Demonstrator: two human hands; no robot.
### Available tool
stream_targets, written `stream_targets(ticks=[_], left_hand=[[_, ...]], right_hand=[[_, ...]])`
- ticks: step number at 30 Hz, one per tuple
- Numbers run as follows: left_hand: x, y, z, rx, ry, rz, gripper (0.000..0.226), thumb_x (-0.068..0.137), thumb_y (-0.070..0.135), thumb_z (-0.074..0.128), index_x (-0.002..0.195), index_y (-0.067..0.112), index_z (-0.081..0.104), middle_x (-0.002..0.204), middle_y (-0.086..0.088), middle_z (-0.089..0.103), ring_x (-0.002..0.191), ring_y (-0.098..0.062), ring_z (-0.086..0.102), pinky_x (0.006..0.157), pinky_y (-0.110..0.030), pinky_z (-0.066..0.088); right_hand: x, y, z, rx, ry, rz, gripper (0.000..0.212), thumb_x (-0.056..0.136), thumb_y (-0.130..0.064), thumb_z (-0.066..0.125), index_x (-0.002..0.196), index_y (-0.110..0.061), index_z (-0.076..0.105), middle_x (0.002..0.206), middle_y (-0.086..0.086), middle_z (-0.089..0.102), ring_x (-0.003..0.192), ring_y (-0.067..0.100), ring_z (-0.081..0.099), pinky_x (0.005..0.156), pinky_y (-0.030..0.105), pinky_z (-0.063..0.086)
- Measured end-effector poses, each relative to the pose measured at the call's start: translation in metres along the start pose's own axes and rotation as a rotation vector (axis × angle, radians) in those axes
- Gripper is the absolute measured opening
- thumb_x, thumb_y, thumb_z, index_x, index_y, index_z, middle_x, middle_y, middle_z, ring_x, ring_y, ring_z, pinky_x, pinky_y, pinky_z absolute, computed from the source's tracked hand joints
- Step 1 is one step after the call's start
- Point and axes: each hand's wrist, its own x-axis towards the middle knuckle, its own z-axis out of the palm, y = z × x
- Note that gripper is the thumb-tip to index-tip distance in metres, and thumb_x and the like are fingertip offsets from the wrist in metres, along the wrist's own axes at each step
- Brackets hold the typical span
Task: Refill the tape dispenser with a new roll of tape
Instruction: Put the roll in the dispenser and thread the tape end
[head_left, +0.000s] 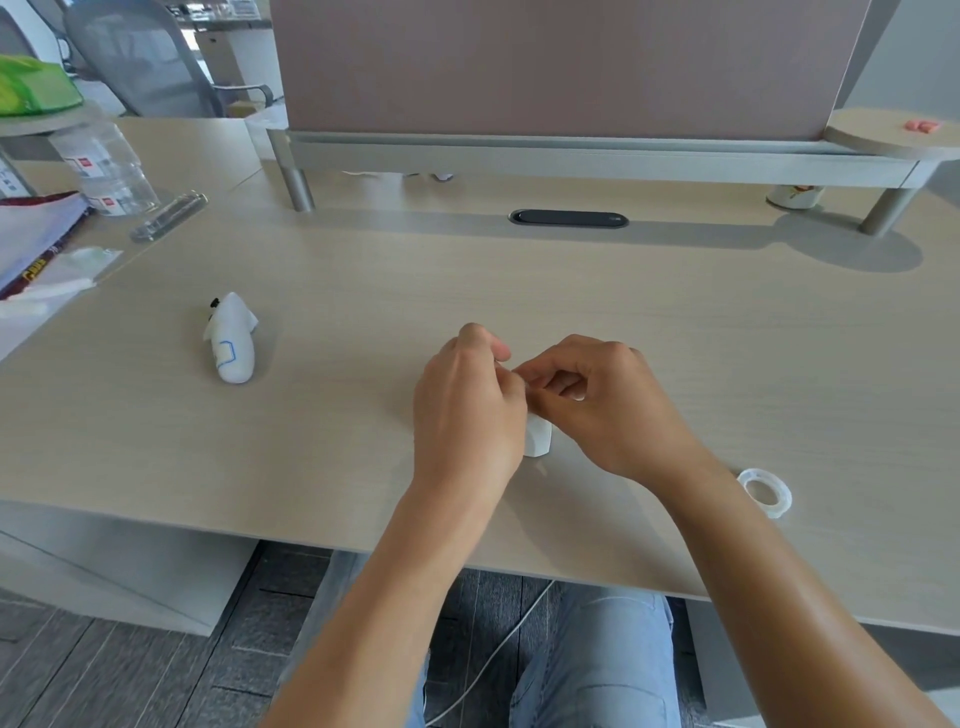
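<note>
A small white tape dispenser (537, 435) stands on the light wooden desk (363, 291), mostly hidden between my hands. My left hand (467, 405) wraps around its left side. My right hand (597, 400) pinches at its top with thumb and fingers; what the fingertips hold is hidden. A clear roll of tape (766, 491) lies flat on the desk to the right of my right forearm, untouched.
A white shark-shaped object (232, 338) lies to the left. A plastic bottle (111, 166), papers and a book (36, 234) sit at the far left. A monitor riser (571, 150) and a partition span the back. The desk's front edge is close to my forearms.
</note>
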Motion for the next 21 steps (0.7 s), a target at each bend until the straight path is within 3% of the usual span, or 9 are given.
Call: stream_targets(ticks=[3, 6, 10, 13, 16, 21], left_hand=[[0.002, -0.001, -0.002, -0.024, -0.022, -0.012, 0.021, 0.093, 0.003, 0.055, 0.11, 0.011, 0.064, 0.099, -0.007, 0.072, 0.09, -0.026, 0.066, 0.072, -0.028, 0.043], [0.005, -0.004, -0.006, -0.057, -0.01, -0.009, 0.024, 0.091, -0.001, 0.054, 0.11, 0.011, 0.063, 0.099, -0.006, 0.068, 0.086, -0.024, 0.062, 0.071, -0.025, 0.039], [0.004, -0.008, -0.014, -0.055, 0.009, 0.038, 0.037, 0.092, 0.0, 0.054, 0.126, 0.011, 0.061, 0.11, -0.005, 0.063, 0.091, -0.022, 0.059, 0.075, -0.02, 0.038], [-0.003, -0.012, -0.021, 0.051, -0.002, 0.066, 0.032, 0.094, 0.011, 0.06, 0.125, 0.009, 0.068, 0.111, -0.006, 0.069, 0.103, -0.025, 0.063, 0.086, -0.027, 0.044], [-0.009, -0.011, -0.02, 0.176, -0.019, 0.106, 0.024, 0.094, 0.02, 0.063, 0.113, 0.011, 0.077, 0.104, -0.009, 0.074, 0.106, -0.033, 0.061, 0.092, -0.046, 0.049], [-0.013, -0.01, -0.011, 0.184, 0.023, 0.085, 0.016, 0.092, 0.016, 0.065, 0.098, 0.015, 0.08, 0.096, -0.008, 0.076, 0.099, -0.035, 0.063, 0.089, -0.049, 0.051]], right_hand=[[0.001, -0.001, 0.001, -0.02, 0.009, -0.004, 0.018, 0.09, -0.01, 0.078, 0.104, -0.019, 0.084, 0.094, 0.0, 0.077, 0.083, 0.012, 0.074, 0.079, 0.025, 0.06], [0.001, -0.002, 0.003, -0.029, 0.021, 0.0, 0.017, 0.09, -0.011, 0.078, 0.104, -0.017, 0.083, 0.093, 0.001, 0.076, 0.081, 0.011, 0.073, 0.078, 0.022, 0.058], [0.001, -0.002, 0.004, -0.018, 0.03, 0.004, 0.017, 0.089, -0.01, 0.08, 0.104, -0.017, 0.083, 0.093, 0.001, 0.075, 0.08, 0.01, 0.072, 0.077, 0.02, 0.058], [0.001, 0.001, 0.004, -0.005, 0.028, 0.011, 0.017, 0.088, -0.01, 0.08, 0.104, -0.017, 0.083, 0.094, 0.001, 0.075, 0.08, 0.01, 0.072, 0.077, 0.022, 0.058], [0.001, 0.003, 0.005, 0.008, 0.036, 0.005, 0.016, 0.088, -0.012, 0.081, 0.103, -0.017, 0.083, 0.093, 0.001, 0.075, 0.081, 0.01, 0.07, 0.076, 0.021, 0.057], [0.001, 0.005, 0.006, 0.014, 0.037, -0.009, 0.016, 0.088, -0.015, 0.083, 0.103, -0.018, 0.083, 0.094, 0.003, 0.075, 0.083, 0.016, 0.073, 0.079, 0.025, 0.058]])
